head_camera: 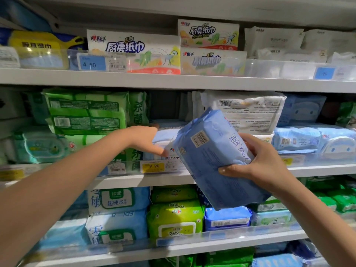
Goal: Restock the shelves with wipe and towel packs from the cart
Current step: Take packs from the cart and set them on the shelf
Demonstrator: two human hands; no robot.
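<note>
Blue wipe pack [217, 158], crinkly plastic, gripped by fingers [248, 140] of right hand [264, 162].

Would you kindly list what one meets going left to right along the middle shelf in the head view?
Green wipe packs, left hand, held blue pack, right hand, pale blue cartoon-face packs.

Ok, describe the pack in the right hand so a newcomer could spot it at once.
Find the middle shelf, the one with the yellow 9.90 price tag. In front of it the right hand grips a tilted pale blue wipe pack. It alone is off the shelves, its barcode side facing the camera.
</note>
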